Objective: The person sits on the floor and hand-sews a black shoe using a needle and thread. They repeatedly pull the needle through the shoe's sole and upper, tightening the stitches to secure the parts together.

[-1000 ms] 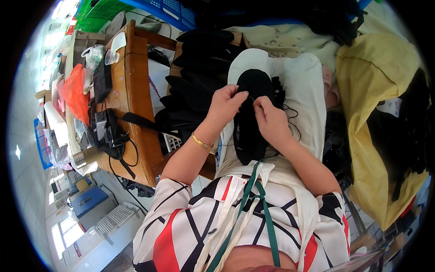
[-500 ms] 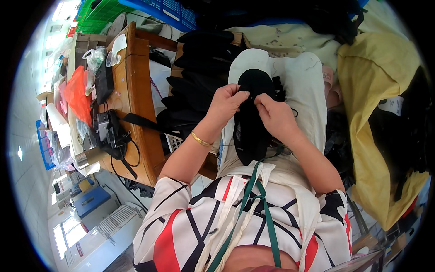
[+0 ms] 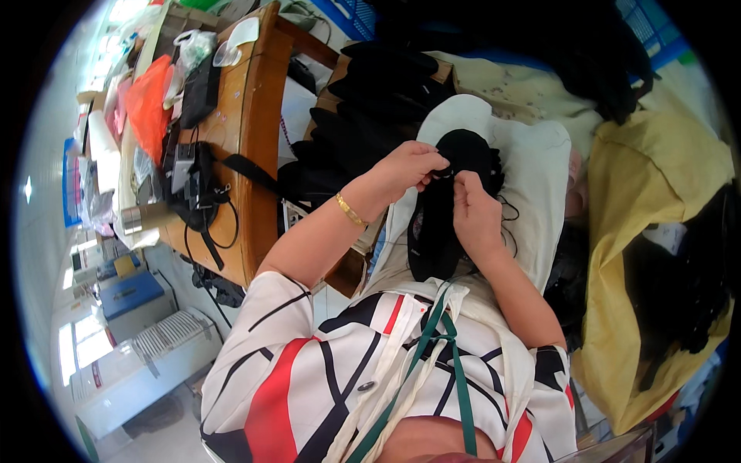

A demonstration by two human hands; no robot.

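Watching remotely, I count one black fabric piece [image 3: 437, 220] on the white cloth [image 3: 534, 158] over the lap. My left grip [image 3: 409, 168] pinches its far part, covering some of it; my right grip [image 3: 477, 212] is bunched just beside, contents hidden, so I cannot tell whether it grasps anything. Left: one wooden surface [image 3: 225, 143], one orange bag [image 3: 149, 104]. Right: one yellow sack [image 3: 656, 158].

The bare left hand [image 3: 407, 168] partly hides the long, round-ended black cloth piece [image 3: 434, 243] it grips; what the bare right hand [image 3: 477, 216] pinches there is too small to tell. Beyond that piece, the top edge crops a blue plastic crate [image 3: 351, 15].
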